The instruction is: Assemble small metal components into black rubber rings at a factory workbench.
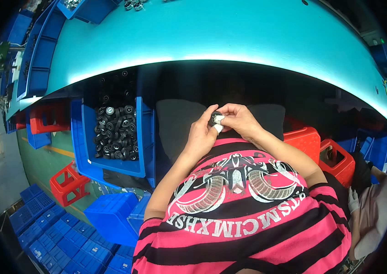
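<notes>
Close in front of my striped shirt, my two hands meet over a small round black part that looks like a little wheel. My left hand grips it from the left, fingers and thumb curled about its edge. From the right, the bent fingers of my right hand pinch at the same part. White coverings show at the fingertips, where the hands meet. Fingers hide much of the part, so its details are hard to make out. To the left, a blue bin holds many similar black wheels.
A turquoise worktable curves across the far side, with blue trays at its left end. Red stools stand on both sides. Blue crates are stacked at lower left. Another person's gloved hand appears at right.
</notes>
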Available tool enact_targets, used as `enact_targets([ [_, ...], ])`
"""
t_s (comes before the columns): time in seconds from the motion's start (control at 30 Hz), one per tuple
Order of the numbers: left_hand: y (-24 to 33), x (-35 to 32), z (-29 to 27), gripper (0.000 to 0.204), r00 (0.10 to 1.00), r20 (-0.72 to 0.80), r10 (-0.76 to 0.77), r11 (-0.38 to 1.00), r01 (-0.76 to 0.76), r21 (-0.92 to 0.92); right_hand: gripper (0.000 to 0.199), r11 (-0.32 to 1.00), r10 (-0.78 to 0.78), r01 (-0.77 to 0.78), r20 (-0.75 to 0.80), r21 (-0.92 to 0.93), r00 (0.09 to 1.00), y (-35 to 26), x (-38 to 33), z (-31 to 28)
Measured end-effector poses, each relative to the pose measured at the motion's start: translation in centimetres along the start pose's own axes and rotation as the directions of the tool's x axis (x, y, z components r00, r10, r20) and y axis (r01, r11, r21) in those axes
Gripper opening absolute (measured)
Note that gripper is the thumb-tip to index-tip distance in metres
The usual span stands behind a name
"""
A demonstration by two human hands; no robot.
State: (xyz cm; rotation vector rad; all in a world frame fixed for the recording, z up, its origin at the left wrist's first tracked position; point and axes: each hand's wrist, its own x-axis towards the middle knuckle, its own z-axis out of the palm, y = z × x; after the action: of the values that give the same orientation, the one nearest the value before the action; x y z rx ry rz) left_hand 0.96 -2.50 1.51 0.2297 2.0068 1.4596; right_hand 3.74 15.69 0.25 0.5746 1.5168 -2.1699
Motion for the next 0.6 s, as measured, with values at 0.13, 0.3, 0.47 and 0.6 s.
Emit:
enact_targets([
  [0.13,-0.7,0.1,0.3,0.060,1.000,-0.015,0.019,1.000,-0.019,-0.012,0.018,0.999,-0.005,0.003,-0.047,-0.046,0.999,0.7,0.5,0.2],
  [0.3,0.1,-0.2,0.4,0.057,0.982,-0.080,0.171,0.966,-0.151,0.210,0.017,0.994,-0.042,0.034,-0.084,-0.105,0.996,1.1,0.7,0.3],
  [0.47,0.3,-0.1,0.5,0.055,0.981,-0.092,0.169,0.957,-0.141,0.252,0.016,0.986,-0.079,0.062,-0.107,-0.152,0.991,1.8,0.9,0.3],
  [0.6,0.0,-0.1,0.6,0.052,0.975,-0.098,0.199,0.952,-0.168,0.255,0.017,1.000,0.014,-0.014,-0.054,0.000,0.998,1.6,1.0,0.2],
])
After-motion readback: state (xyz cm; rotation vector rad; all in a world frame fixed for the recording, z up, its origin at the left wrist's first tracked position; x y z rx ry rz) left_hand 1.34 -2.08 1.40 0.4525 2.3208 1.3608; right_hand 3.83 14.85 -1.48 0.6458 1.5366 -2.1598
